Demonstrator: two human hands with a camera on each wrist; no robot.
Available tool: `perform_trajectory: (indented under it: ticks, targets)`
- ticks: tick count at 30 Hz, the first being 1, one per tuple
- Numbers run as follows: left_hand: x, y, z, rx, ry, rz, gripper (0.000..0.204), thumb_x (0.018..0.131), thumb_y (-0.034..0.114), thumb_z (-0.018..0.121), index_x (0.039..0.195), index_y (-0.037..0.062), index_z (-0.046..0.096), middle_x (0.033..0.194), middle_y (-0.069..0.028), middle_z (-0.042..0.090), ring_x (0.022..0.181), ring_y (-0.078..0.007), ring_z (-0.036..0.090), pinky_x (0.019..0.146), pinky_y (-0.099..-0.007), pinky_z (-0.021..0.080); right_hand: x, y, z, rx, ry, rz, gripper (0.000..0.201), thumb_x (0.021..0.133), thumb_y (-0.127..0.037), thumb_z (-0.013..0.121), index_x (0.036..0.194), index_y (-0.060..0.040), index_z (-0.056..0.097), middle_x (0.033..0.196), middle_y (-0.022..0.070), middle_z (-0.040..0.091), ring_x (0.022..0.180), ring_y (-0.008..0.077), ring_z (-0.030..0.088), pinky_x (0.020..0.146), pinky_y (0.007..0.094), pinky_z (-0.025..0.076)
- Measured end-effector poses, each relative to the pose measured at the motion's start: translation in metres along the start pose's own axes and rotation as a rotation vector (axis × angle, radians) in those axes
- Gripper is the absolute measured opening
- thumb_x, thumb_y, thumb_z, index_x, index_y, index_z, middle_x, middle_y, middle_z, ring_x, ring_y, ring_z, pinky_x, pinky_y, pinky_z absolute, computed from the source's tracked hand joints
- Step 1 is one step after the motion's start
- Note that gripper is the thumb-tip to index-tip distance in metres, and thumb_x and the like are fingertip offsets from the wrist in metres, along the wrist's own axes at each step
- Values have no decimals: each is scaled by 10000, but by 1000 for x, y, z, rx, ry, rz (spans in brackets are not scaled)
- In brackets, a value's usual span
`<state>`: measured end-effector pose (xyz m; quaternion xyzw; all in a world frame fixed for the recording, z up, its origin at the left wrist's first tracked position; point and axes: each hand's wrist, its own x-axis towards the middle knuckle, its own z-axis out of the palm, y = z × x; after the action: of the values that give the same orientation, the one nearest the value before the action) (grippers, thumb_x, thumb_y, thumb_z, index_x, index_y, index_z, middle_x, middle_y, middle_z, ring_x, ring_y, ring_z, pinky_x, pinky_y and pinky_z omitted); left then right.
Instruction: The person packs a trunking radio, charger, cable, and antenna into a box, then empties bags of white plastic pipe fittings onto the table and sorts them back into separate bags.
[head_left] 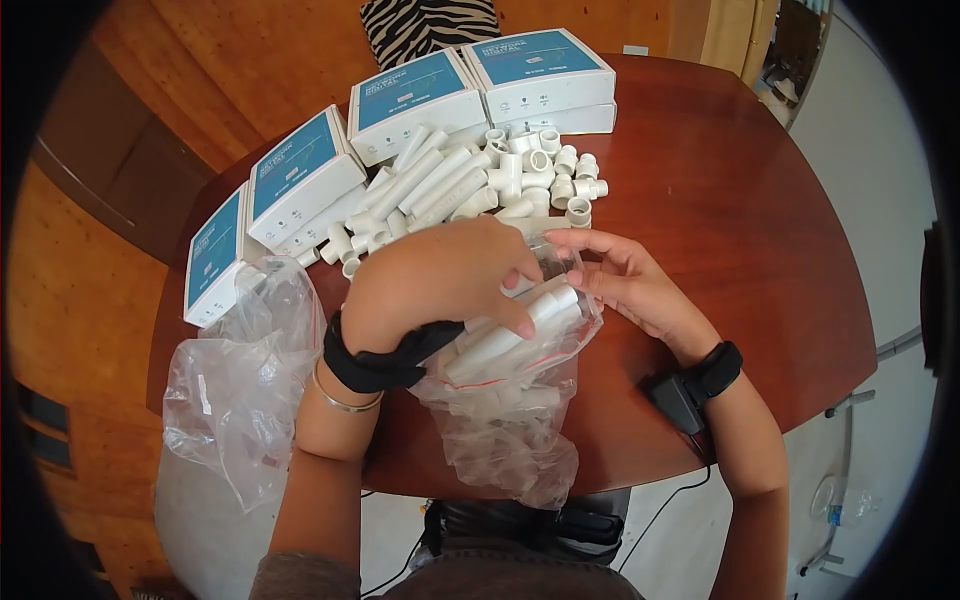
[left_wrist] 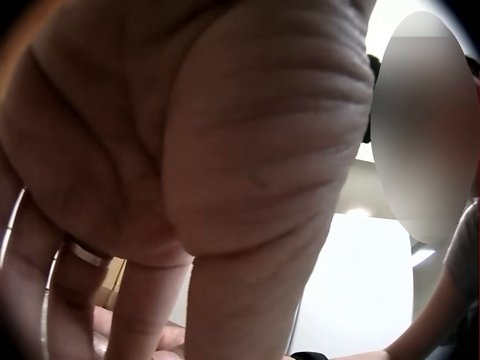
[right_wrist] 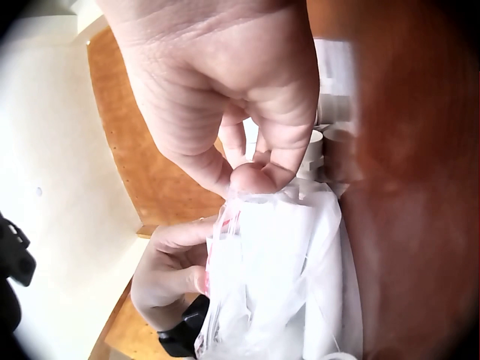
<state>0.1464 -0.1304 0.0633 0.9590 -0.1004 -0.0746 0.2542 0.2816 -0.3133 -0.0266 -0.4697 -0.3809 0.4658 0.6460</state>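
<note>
A clear zip bag (head_left: 510, 400) with a red strip lies at the table's near edge, several white plastic pipes (head_left: 500, 340) inside it. My left hand (head_left: 450, 275) reaches over the bag's mouth, its thumb and fingers around the end of a white pipe; the rest of its grip is hidden. Thumb and fingers of my right hand (head_left: 625, 283) pinch the bag's edge at the upper right. Seen from the right wrist, that pinch (right_wrist: 251, 180) sits on the clear film, and the left hand (right_wrist: 169, 262) shows at the strip side.
Loose white pipes (head_left: 420, 185) and pipe fittings (head_left: 530, 170) are heaped beyond the hands. Blue-and-white boxes (head_left: 415, 105) stand behind and left of them. Another clear bag (head_left: 240, 380) hangs over the table's left edge. A black wrist device (head_left: 680, 400) trails a cable.
</note>
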Motion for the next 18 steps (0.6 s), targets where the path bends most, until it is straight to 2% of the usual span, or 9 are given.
perform_trajectory:
  ticks: [1,2,4,6,7,9,10,12,18]
  targets:
    - [-4,-3,-1,40,108,39,285,715,228,772,936,64,700,707,-59,634,664,-193,589,625,-304,466,0,-1,1,1,0,2,434,891,-103,629,1306,-48,514,1055,9,588,782,40,543,610,195,432]
    - [-4,-3,-9,38,108,37,285,715,228,772,936,64,700,707,-59,634,664,-193,589,625,-304,466,0,-2,1,0,6,9,435,891,-100,629,1306,-48,513,1065,9,583,778,39,539,610,196,433]
    - [-1,-6,-36,-131,61,-242,299,678,223,796,911,64,695,780,-80,650,730,-197,597,656,-314,470,0,-1,1,1,14,17,435,891,-97,629,1307,-48,513,1074,10,577,773,37,536,610,197,434]
    - [-6,-32,-45,71,304,-392,339,673,187,792,971,72,676,875,-97,652,784,-211,598,680,-319,473,1,2,0,3,17,0,444,887,-89,632,1311,-49,509,1094,11,571,764,35,531,608,197,433]
    - [-10,-47,-45,71,303,-393,339,673,187,792,971,72,676,875,-97,652,784,-211,598,680,-319,473,1,1,0,5,17,-1,444,887,-89,632,1311,-49,509,1094,11,571,764,35,531,608,197,433]
    - [-16,-76,-44,412,576,-515,392,675,157,780,1033,75,643,910,-97,641,803,-217,598,697,-321,473,1,0,1,11,23,17,445,883,-82,634,1310,-49,510,1092,9,571,758,34,526,607,196,433]
    - [-18,-82,-45,414,576,-515,392,675,157,780,1033,75,643,910,-97,641,803,-217,598,697,-321,473,1,0,0,13,23,16,445,883,-82,634,1310,-49,510,1092,9,571,758,34,526,607,196,433]
    - [-20,-94,-48,301,392,-655,428,673,153,775,1065,73,620,925,-97,637,822,-224,599,716,-333,477,1,2,-1,8,16,19,442,883,-80,634,1307,-48,513,1096,11,568,758,34,526,605,196,433]
    - [-20,-105,-55,274,324,-654,402,670,186,778,1022,46,645,931,-109,644,843,-231,606,762,-330,485,2,1,0,-9,20,5,434,886,-82,629,1305,-51,517,1068,2,577,765,36,531,597,196,433]
